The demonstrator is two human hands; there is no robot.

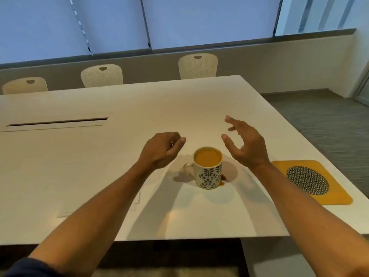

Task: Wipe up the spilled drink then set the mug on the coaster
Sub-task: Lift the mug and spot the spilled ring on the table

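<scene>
- Meeting room: pale table with a long cable slot toward its left; three cream perforated chairs along the far edge; drawn blinds over the windows behind.
- Mug: cream, dark leaf pattern, upright on the table near the front edge, handle turned left. Filled nearly to the rim with an orange-brown milky drink.
- Spill: small brown puddle on the table, touching the mug's base at its lower right side.
- Coaster: round, black-and-white woven pattern, lying on an orange mat at the table's right edge, well apart from the mug. Nothing stands on it.
- Left hand: above the table just left of and beyond the mug, fingers curled loosely inward, thumb extended toward the mug; not touching it. Whether it holds anything, I cannot tell.
- Right hand: above the table just right of the mug, fingers spread and curved, palm facing left, empty.
- Dark sleeve: visible at the left arm's near end.
</scene>
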